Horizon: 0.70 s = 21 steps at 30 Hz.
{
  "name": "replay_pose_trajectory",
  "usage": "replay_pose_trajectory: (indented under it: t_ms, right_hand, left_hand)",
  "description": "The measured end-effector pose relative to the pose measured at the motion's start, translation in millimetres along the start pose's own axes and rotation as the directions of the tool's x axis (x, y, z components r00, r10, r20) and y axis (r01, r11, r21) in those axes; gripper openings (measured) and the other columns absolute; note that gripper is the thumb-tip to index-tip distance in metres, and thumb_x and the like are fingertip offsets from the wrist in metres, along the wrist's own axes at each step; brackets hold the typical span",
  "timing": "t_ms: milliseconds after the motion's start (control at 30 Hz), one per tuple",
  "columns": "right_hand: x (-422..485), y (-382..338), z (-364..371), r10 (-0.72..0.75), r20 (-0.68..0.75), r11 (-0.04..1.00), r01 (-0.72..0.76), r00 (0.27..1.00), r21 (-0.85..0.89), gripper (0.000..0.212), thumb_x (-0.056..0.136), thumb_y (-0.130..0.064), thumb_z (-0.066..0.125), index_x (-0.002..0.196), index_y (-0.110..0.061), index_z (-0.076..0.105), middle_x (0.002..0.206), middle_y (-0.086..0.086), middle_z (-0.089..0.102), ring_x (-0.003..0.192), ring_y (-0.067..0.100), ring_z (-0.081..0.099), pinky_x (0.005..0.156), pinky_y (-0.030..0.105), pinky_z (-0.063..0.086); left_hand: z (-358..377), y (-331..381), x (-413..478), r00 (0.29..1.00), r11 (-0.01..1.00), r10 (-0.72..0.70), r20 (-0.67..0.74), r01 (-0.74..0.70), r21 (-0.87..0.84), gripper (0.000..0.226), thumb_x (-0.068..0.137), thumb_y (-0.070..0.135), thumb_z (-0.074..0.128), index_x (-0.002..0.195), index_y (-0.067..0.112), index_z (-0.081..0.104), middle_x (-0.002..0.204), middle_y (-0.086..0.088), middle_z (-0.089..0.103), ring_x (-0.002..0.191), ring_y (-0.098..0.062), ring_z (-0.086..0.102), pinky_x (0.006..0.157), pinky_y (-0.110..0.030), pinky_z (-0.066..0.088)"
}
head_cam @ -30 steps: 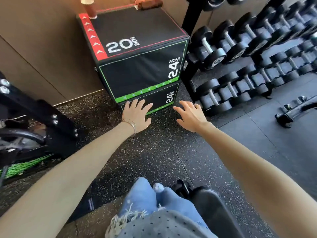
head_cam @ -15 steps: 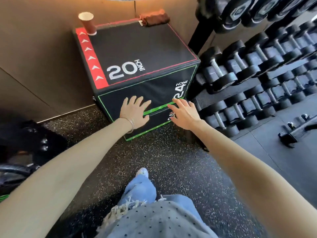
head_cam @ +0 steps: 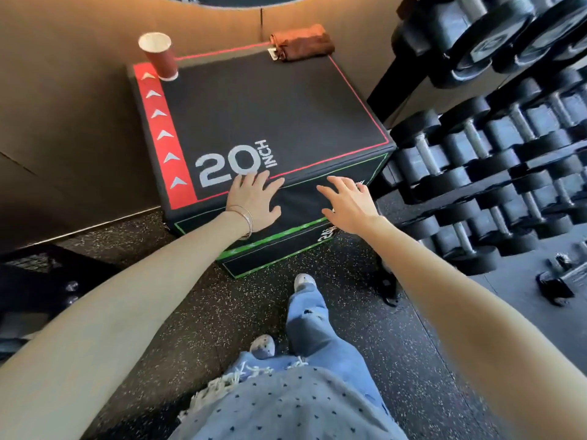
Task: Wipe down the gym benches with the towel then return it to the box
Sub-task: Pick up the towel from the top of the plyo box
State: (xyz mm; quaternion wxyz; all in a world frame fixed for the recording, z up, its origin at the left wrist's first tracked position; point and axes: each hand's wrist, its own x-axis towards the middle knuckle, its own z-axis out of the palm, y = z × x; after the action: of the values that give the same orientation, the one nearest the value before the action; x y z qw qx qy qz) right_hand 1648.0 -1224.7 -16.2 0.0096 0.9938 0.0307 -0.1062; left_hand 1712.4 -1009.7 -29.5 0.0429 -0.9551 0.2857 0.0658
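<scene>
box point(head_cam: 254, 106): black, red stripe, green edging
towel point(head_cam: 301, 42): brown
cup point(head_cam: 160, 57): red
floor point(head_cam: 190, 312): black, speckled

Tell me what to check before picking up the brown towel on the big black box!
1. The towel is in sight, rolled at the far edge of the box: ok.
2. The left hand is open and empty: ok.
3. The right hand is open and empty: ok.
4. Hands at the towel: not ok, both are by the near edge.
5. The cup is upright, apart from the towel: ok.
6. Towel clean and dry: cannot tell.
</scene>
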Motion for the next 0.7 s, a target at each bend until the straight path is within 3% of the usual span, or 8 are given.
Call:
replay_pose_trajectory:
  t_ms: [200,433,700]
  right_hand:
    - [80,54,-15,-0.043,0.001,0.999,0.043,0.999,0.003,0.056,0.093,-0.035,0.051,0.145,-0.024,0.031,0.152,0.005,0.025,0.139,0.024,0.023,0.110,0.049,0.025]
    - [162,101,-27,-0.098,0.034,0.995,0.099,0.995,-0.010,0.058,0.093,-0.034,0.051,0.146,-0.023,0.030,0.151,0.006,0.026,0.137,0.025,0.026,0.108,0.050,0.028]
    - [229,129,-34,-0.089,0.049,0.996,0.088,0.995,0.016,0.056,0.094,-0.034,0.051,0.145,-0.023,0.031,0.150,0.006,0.027,0.136,0.028,0.027,0.107,0.051,0.028]
  left_hand:
    - [-14,-5,82,0.998,0.998,-0.059,0.006,0.060,-0.030,0.062,0.091,0.049,0.038,0.147,0.030,0.021,0.153,-0.008,0.028,0.138,-0.029,0.027,0.111,-0.044,0.028]
    - [-19,-5,158,0.989,0.986,-0.143,0.047,0.146,-0.075,0.061,0.092,0.047,0.038,0.148,0.030,0.019,0.155,-0.006,0.023,0.141,-0.030,0.020,0.113,-0.045,0.023]
    - [-15,-15,216,0.983,0.981,-0.147,0.106,0.158,-0.109,0.062,0.092,0.046,0.040,0.148,0.031,0.019,0.156,-0.005,0.020,0.142,-0.029,0.018,0.114,-0.043,0.022]
